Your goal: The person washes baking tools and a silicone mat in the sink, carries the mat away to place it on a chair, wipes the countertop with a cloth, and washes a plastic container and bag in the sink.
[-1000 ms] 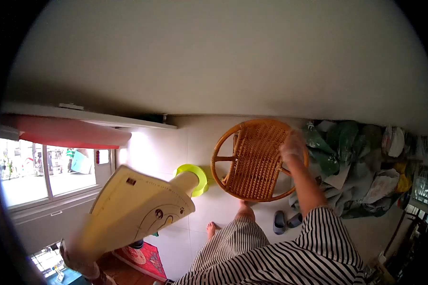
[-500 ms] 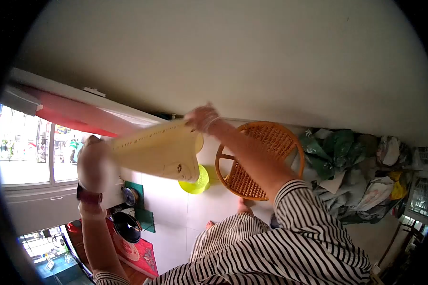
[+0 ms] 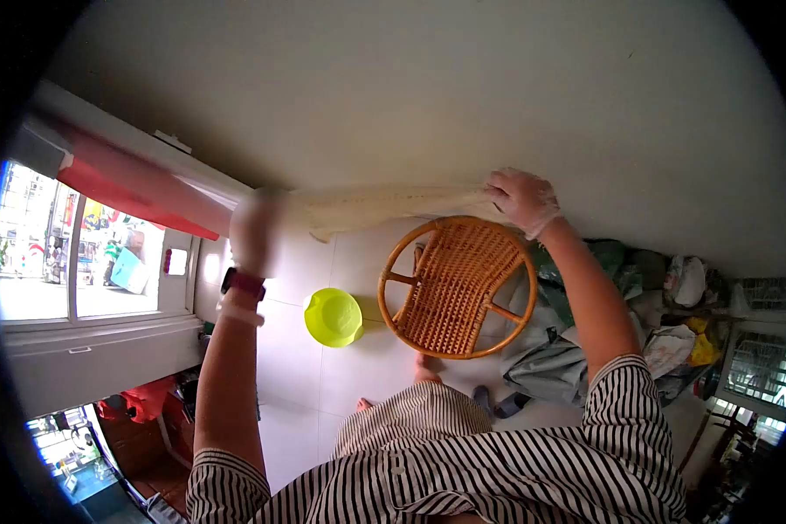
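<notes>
A pale yellow cloth (image 3: 384, 203) is stretched sideways between my two hands, close to the wall. Its printed marks look faint and blurred here. My right hand (image 3: 524, 201), in a thin clear glove, grips the right end above the rattan chair (image 3: 463, 288). At the cloth's left end is my left hand (image 3: 258, 231), smeared by motion, with a dark red band on its wrist. Below the cloth, a bright yellow-green plastic basin (image 3: 333, 318) rests on the tiled floor, left of the chair.
A plain wall (image 3: 445, 96) rises ahead of me. Windows (image 3: 113, 253) and a red strip (image 3: 148, 196) are at the left. Grey and green covers (image 3: 559, 362) lie piled at the right. Dark slippers (image 3: 506, 403) sit near my feet.
Both hands have moved right, carrying the cloth, which now hangs in a narrower strip nearer the wall. The basin is now in full view, and the rattan chair is less covered by my right arm.
</notes>
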Motion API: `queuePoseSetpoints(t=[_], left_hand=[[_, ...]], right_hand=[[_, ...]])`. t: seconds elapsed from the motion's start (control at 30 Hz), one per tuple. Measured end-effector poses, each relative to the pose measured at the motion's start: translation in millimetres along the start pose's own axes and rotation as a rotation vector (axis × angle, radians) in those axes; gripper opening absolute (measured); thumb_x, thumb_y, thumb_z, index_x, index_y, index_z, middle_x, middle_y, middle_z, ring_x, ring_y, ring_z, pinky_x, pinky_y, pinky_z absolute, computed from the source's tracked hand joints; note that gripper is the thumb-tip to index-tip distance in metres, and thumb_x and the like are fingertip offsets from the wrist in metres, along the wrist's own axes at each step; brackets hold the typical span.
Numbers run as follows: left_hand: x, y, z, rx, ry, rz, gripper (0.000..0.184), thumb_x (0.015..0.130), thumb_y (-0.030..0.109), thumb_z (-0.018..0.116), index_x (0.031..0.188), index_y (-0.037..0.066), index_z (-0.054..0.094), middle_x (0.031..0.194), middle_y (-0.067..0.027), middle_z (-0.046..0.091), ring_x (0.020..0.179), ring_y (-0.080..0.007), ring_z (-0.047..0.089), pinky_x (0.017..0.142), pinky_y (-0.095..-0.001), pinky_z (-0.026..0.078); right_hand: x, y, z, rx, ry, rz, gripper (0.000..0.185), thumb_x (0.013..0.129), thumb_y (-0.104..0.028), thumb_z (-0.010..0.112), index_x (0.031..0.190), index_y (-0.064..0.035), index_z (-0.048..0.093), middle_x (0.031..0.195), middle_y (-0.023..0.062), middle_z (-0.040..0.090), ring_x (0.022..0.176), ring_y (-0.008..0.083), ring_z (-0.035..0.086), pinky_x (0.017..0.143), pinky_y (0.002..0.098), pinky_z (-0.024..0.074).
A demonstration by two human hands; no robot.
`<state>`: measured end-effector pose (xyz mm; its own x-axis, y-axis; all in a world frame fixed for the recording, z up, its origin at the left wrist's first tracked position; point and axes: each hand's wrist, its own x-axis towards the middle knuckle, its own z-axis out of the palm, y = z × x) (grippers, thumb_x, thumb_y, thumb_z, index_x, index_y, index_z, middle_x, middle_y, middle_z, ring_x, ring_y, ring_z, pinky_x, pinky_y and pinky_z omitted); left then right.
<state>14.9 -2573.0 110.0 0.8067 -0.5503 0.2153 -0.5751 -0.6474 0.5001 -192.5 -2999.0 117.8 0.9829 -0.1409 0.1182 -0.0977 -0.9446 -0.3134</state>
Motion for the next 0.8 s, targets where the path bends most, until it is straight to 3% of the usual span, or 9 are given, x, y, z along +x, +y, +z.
queuePoseSetpoints(t=[0.03,0.13,0.17,0.3,0.37,0.53,0.7,0.73,0.8], left_hand=[[7,28,-6,0.13,-0.076,-0.067,0.03,0.092,0.004,0.05,0.12,0.009,0.06,0.123,-0.0122,0.06,0.11,-0.0272,0.058,0.093,-0.0355,0.049],[25,30,18,0.112,-0.078,0.212,0.034,0.087,0.006,0.05,0.119,0.012,0.062,0.124,-0.0094,0.059,0.112,-0.0303,0.057,0.096,-0.0375,0.048],[27,42,23,0.27,-0.103,0.241,0.03,0.09,0.011,0.051,0.117,0.01,0.063,0.123,-0.0106,0.06,0.113,-0.0288,0.057,0.094,-0.0369,0.048],[32,83,48,0.013,-0.124,0.156,0.025,0.092,0.015,0.055,0.114,0.01,0.065,0.115,-0.0117,0.064,0.106,-0.028,0.061,0.09,-0.0367,0.05],[26,100,49,-0.043,-0.12,0.095,0.023,0.093,0.016,0.056,0.113,0.009,0.066,0.111,-0.012,0.065,0.103,-0.0284,0.062,0.088,-0.0367,0.05],[-29,124,5,-0.159,-0.057,0.026,0.017,0.086,0.013,0.065,0.102,0.012,0.07,0.1,-0.0108,0.067,0.094,-0.0301,0.064,0.082,-0.0389,0.052],[-126,86,-10,-0.075,-0.297,0.172,0.014,0.084,0.014,0.062,0.097,0.012,0.069,0.1,-0.0086,0.068,0.092,-0.028,0.064,0.079,-0.0371,0.052],[-155,71,8,0.008,-0.375,0.102,0.014,0.083,0.015,0.063,0.094,0.013,0.069,0.099,-0.0076,0.067,0.089,-0.0269,0.065,0.077,-0.0363,0.053],[-215,34,54,0.461,-0.669,0.352,0.015,0.087,0.023,0.06,0.098,0.017,0.069,0.104,-0.0046,0.066,0.094,-0.0244,0.064,0.075,-0.0347,0.054]], right_hand=[[-10,4,-8,-0.005,-0.005,-0.003,0.019,0.089,-0.028,0.06,0.094,-0.0094,0.064,0.086,0.0096,0.064,0.082,0.0323,0.062,0.071,0.0409,0.0497],[-35,26,-35,-0.007,0.094,0.054,0.019,0.089,-0.024,0.061,0.099,-0.0085,0.064,0.093,0.0111,0.065,0.086,0.0322,0.063,0.073,0.0402,0.0505],[-42,36,-46,-0.054,0.144,0.049,0.02,0.088,-0.023,0.062,0.101,-0.0074,0.064,0.095,0.0119,0.065,0.087,0.0319,0.063,0.075,0.0402,0.051],[-75,46,-90,-0.121,0.188,0.104,0.017,0.087,-0.019,0.062,0.097,-0.0058,0.063,0.092,0.012,0.064,0.084,0.0324,0.062,0.072,0.0406,0.0501],[-101,26,-117,-0.207,0.069,0.192,0.012,0.087,-0.017,0.062,0.093,-0.0061,0.063,0.087,0.0122,0.063,0.079,0.0316,0.061,0.068,0.0408,0.0478],[-184,-57,-145,0.011,-0.207,0.164,0.014,0.087,-0.018,0.063,0.083,-0.0048,0.063,0.076,0.0115,0.059,0.07,0.0261,0.057,0.061,0.0389,0.0449],[-269,-105,-62,0.236,-0.528,0.27,0.013,0.082,-0.02,0.068,0.083,-0.007,0.067,0.079,0.0113,0.062,0.073,0.0265,0.06,0.064,0.0373,0.0479],[-293,-107,-22,0.237,-0.561,0.325,0.016,0.081,-0.023,0.068,0.082,-0.0073,0.067,0.08,0.0111,0.063,0.074,0.028,0.061,0.065,0.0395,0.0477],[-341,-107,74,0.185,-0.661,0.438,0.023,0.081,-0.03,0.068,0.09,-0.0083,0.067,0.088,0.012,0.065,0.083,0.0297,0.063,0.073,0.043,0.0485]])
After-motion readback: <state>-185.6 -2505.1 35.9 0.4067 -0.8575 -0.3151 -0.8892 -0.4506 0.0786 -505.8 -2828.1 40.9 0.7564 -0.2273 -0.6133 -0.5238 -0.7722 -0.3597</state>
